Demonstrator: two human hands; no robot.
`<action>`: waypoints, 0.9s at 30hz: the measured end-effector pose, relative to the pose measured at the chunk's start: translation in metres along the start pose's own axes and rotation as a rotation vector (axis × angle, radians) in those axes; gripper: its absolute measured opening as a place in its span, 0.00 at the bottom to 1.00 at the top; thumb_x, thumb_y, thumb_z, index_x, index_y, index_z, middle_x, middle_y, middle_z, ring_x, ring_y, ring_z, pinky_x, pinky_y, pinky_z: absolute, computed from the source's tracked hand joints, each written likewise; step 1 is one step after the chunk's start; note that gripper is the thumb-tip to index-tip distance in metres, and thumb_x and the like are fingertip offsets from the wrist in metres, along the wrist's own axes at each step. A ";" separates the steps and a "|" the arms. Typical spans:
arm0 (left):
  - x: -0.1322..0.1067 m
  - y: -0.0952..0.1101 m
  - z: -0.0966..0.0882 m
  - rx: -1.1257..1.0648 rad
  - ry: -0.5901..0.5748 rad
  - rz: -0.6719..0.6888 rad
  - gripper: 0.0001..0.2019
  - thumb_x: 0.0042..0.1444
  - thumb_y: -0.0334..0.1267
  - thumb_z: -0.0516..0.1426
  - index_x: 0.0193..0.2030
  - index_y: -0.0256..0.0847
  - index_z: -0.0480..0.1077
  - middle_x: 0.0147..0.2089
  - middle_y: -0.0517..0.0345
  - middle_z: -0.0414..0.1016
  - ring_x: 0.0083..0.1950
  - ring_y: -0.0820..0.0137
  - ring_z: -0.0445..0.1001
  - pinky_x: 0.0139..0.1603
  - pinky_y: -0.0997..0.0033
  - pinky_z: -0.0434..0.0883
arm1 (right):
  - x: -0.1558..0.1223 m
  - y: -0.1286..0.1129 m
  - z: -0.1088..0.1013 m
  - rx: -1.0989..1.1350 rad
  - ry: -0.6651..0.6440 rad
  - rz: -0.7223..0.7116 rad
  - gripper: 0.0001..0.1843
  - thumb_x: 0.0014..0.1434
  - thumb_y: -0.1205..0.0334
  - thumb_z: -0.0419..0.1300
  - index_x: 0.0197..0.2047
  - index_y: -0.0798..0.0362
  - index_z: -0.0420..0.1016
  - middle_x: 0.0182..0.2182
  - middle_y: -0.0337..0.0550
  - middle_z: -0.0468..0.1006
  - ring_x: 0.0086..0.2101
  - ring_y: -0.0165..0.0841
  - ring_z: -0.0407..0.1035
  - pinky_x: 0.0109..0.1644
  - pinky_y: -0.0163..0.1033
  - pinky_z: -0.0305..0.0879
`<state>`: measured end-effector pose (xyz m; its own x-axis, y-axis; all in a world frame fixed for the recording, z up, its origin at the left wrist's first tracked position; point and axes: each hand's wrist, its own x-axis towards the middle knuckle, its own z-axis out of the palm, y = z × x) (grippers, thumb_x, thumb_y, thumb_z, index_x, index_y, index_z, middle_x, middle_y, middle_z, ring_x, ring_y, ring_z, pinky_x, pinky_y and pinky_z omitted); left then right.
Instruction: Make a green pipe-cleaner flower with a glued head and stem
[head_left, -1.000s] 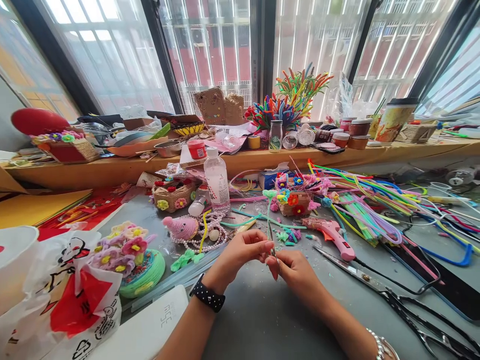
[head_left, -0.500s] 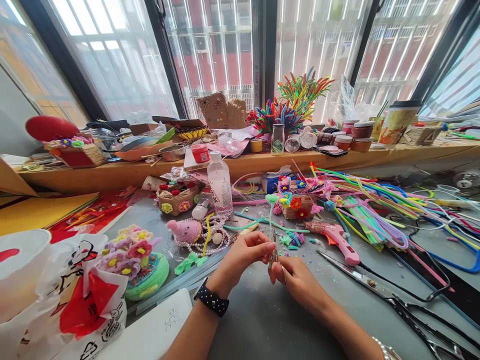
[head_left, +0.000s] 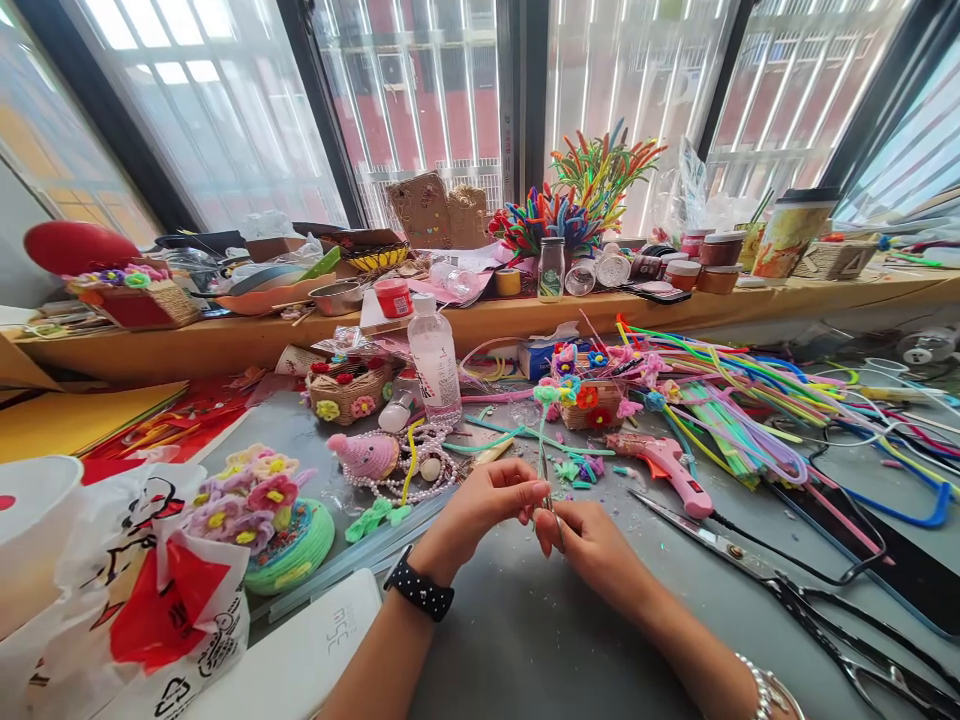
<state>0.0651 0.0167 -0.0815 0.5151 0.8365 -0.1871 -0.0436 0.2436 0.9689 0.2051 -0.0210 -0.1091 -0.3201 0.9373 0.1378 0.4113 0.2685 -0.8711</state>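
Observation:
My left hand (head_left: 486,502) and my right hand (head_left: 587,545) meet over the grey table, both pinching the lower stem of a pipe-cleaner flower (head_left: 541,440). The stem is thin and pale green and stands nearly upright. Its mint-green blossom (head_left: 545,393) is at the top, in front of a small wicker basket of flowers (head_left: 592,402). My left wrist wears a black dotted watch band (head_left: 426,591). A silver bracelet sits on my right wrist.
A pink glue gun (head_left: 664,467) and long scissors (head_left: 757,572) lie right of my hands. Loose coloured pipe cleaners (head_left: 750,400) cover the right side. A clear bottle (head_left: 434,358), a pink crochet animal with beads (head_left: 367,456) and a flower pot (head_left: 281,520) stand left. The window ledge (head_left: 480,320) is crowded.
My hands stay pinched on the stem and shift only slightly. The flower leans a little and the view wobbles.

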 end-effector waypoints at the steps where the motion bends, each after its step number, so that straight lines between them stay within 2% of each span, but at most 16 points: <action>1: 0.000 0.000 0.000 0.004 -0.005 -0.001 0.13 0.39 0.41 0.61 0.23 0.35 0.62 0.20 0.65 0.64 0.22 0.80 0.62 0.27 0.76 0.58 | 0.000 0.000 0.000 0.002 0.009 0.003 0.31 0.54 0.39 0.40 0.16 0.56 0.61 0.15 0.36 0.59 0.20 0.26 0.55 0.24 0.31 0.49; 10: 0.000 0.000 -0.001 0.015 0.008 -0.001 0.14 0.38 0.42 0.61 0.23 0.35 0.62 0.20 0.63 0.66 0.22 0.79 0.62 0.27 0.76 0.59 | 0.001 0.004 0.000 -0.023 0.054 0.003 0.30 0.53 0.39 0.42 0.14 0.55 0.60 0.14 0.36 0.60 0.19 0.26 0.56 0.24 0.31 0.51; 19: 0.000 0.001 0.001 -0.009 0.035 0.024 0.13 0.38 0.40 0.61 0.22 0.35 0.62 0.19 0.65 0.65 0.22 0.80 0.61 0.27 0.77 0.58 | 0.002 0.006 0.001 -0.008 0.066 0.004 0.29 0.53 0.41 0.44 0.13 0.55 0.58 0.13 0.35 0.57 0.18 0.26 0.55 0.24 0.31 0.49; 27: 0.001 0.003 0.002 -0.013 0.037 0.036 0.12 0.40 0.40 0.60 0.23 0.35 0.62 0.20 0.65 0.63 0.22 0.80 0.60 0.27 0.77 0.58 | 0.002 0.005 0.002 0.010 0.029 0.020 0.30 0.54 0.41 0.42 0.14 0.55 0.59 0.12 0.34 0.55 0.17 0.25 0.52 0.23 0.31 0.47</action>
<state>0.0671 0.0173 -0.0789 0.4808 0.8624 -0.1583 -0.0729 0.2192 0.9730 0.2055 -0.0184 -0.1143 -0.2871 0.9486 0.1333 0.4092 0.2473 -0.8783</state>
